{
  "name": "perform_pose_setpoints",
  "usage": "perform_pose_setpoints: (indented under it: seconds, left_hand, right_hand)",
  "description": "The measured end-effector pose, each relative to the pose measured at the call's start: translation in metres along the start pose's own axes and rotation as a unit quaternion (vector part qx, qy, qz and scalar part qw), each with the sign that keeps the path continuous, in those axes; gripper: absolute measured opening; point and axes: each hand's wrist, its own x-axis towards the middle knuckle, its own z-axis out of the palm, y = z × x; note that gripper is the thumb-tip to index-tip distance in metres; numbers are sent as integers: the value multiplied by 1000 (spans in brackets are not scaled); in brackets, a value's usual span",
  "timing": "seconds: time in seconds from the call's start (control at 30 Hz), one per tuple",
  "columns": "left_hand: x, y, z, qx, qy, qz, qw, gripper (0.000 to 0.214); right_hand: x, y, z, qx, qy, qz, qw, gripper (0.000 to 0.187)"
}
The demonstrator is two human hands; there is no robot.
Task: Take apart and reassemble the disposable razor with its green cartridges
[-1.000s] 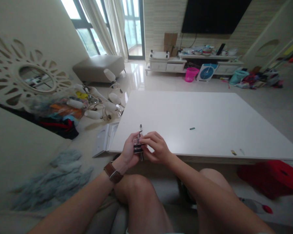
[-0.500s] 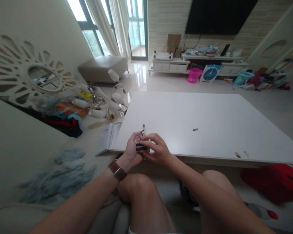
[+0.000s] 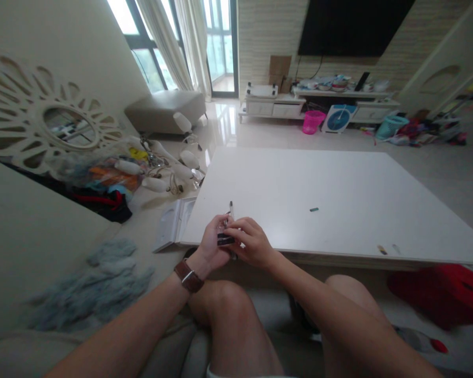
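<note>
Both my hands meet over the near left edge of a white low table (image 3: 339, 178). My left hand (image 3: 209, 247), with a brown watch on its wrist, is curled round a small dark object (image 3: 224, 240) that has a thin metal-tipped part sticking up. My right hand (image 3: 251, 242) pinches the same object from the right, fingers closed on it. What the object is I cannot make out. My bare knees show below the hands.
A small green piece (image 3: 314, 209) lies mid-table; two tiny bits (image 3: 382, 250) sit near the front right edge. A white box (image 3: 172, 223) and a lamp fixture (image 3: 169, 168) lie on the floor at left. A red cushion (image 3: 445, 294) lies at right.
The hands have stayed together on the small object and shifted slightly; the right fingers moved a little over it. The view itself has drifted slightly.
</note>
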Motion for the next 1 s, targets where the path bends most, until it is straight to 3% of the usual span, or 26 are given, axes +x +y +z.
perform_pose_setpoints:
  seconds: [0.63, 1.0]
  left_hand:
    - [-2, -1, 2, 24, -27, 12, 999, 21]
    - [-4, -2, 1, 86, 0, 36, 996, 19]
  right_hand:
    - [1, -3, 1, -18, 5, -7, 1000, 25]
    - [4, -7, -5, 24, -6, 4, 1000, 35]
